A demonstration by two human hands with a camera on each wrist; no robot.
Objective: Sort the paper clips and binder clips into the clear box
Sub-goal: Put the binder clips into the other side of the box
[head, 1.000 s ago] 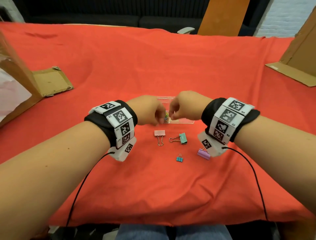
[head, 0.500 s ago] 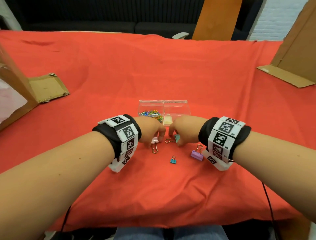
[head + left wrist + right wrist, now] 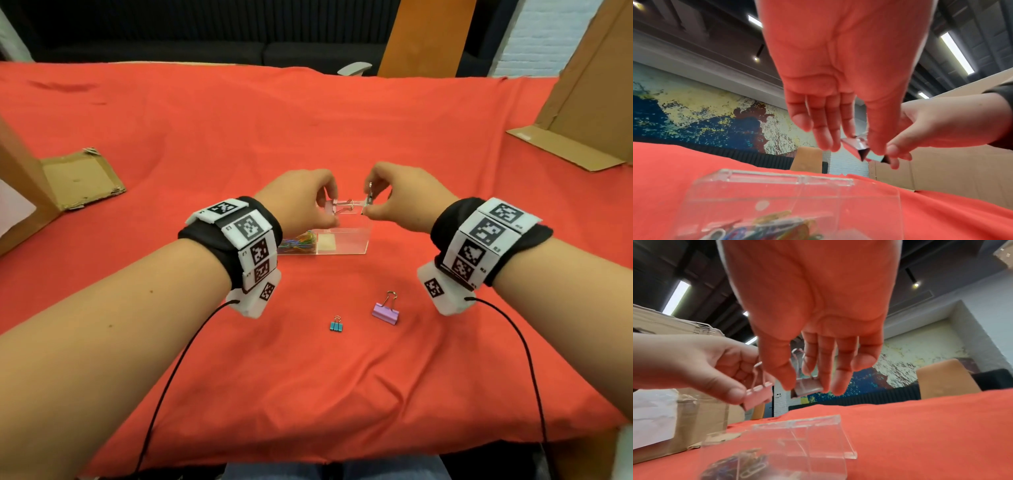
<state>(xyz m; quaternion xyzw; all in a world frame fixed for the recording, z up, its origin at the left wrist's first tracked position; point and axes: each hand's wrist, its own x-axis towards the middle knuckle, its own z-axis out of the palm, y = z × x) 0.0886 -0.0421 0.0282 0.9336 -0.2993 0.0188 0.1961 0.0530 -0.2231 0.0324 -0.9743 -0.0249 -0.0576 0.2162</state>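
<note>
binder clips are hanging over the clear box [image 3: 342, 251]: left hand [image 3: 301, 198] pinching a pink one [image 3: 758, 395], right hand [image 3: 397, 195] pinching another [image 3: 807, 387]. best releasing both low, toward the 3 o'clock compartment.

Three cameras: one on the head, one under each wrist

The head view looks forward and down over both forearms at the counter [image 3: 205, 137], from farther back. The left wrist view sits close under the palm, facing along the left hand [image 3: 838, 73] and up toward the ceiling; the right wrist view does likewise under the right hand [image 3: 813, 305]. All three share the clear box [image 3: 356, 240] [image 3: 797, 203] [image 3: 818, 443] just below the fingers, and each wrist view also catches the opposite hand.
</note>
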